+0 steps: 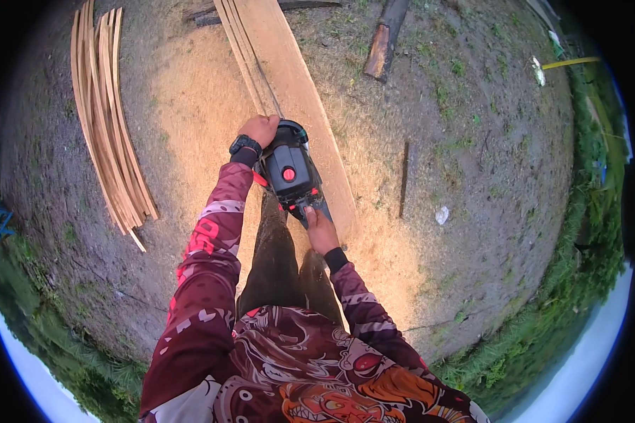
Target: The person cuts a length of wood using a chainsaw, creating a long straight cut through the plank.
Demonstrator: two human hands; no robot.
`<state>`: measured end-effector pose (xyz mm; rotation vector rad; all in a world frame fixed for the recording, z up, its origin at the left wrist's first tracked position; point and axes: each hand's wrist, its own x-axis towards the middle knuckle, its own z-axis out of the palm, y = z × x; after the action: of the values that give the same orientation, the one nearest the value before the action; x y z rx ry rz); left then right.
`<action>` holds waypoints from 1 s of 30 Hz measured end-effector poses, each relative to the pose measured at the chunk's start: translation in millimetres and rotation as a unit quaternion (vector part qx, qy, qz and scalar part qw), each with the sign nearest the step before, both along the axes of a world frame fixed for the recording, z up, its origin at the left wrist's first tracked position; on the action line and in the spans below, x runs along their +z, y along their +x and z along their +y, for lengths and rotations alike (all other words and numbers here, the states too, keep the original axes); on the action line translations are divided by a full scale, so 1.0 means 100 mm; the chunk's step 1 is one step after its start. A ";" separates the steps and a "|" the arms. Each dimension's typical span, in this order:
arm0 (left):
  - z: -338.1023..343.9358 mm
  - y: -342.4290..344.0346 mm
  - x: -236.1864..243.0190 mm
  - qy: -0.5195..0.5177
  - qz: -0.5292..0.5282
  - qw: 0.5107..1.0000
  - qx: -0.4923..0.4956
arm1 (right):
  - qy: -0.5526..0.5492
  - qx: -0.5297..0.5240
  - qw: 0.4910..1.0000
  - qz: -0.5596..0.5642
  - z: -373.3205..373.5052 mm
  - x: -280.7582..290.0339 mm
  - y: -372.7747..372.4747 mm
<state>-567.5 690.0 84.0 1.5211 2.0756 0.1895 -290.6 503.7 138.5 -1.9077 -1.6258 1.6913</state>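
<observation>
A black chainsaw (pixel 287 156) with red parts is held over a broad wooden plank (pixel 305 84). My left hand (pixel 261 129) is closed round its front handle, at the saw's left side. At the rear handle, my right hand (pixel 322 233) grips with the thumb on top; the fingers beneath are partly hidden. Thin wooden strips (pixel 241 55) run along the plank's left side, with a dark gap between them and the wider part. The bar and chain are mostly hidden by the saw's body.
Loose long slats (pixel 104 120) lie on the ground at left. Sawdust (pixel 190 92) covers the soil around the plank. A dark timber (pixel 386 42) lies at the far right of the plank, a thin dark stick (pixel 404 180) nearer. My legs (pixel 271 261) stand close behind the saw.
</observation>
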 end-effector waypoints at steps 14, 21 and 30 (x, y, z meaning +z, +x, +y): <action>-0.68 0.72 0.40 -0.052 -0.009 0.993 0.108 | -0.005 -0.025 0.999 0.029 -0.60 0.01 0.51; -0.97 1.01 0.48 -0.029 -0.007 0.996 0.080 | -0.026 -0.016 0.999 0.017 -0.89 -0.03 0.78; -1.37 1.31 0.30 -0.084 -0.007 0.995 0.060 | -0.034 -0.015 0.999 0.012 -1.35 -0.04 1.14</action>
<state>-436.1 553.2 114.2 1.2937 2.1173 0.0678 -176.3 368.9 134.4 -1.9240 -1.5419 1.7723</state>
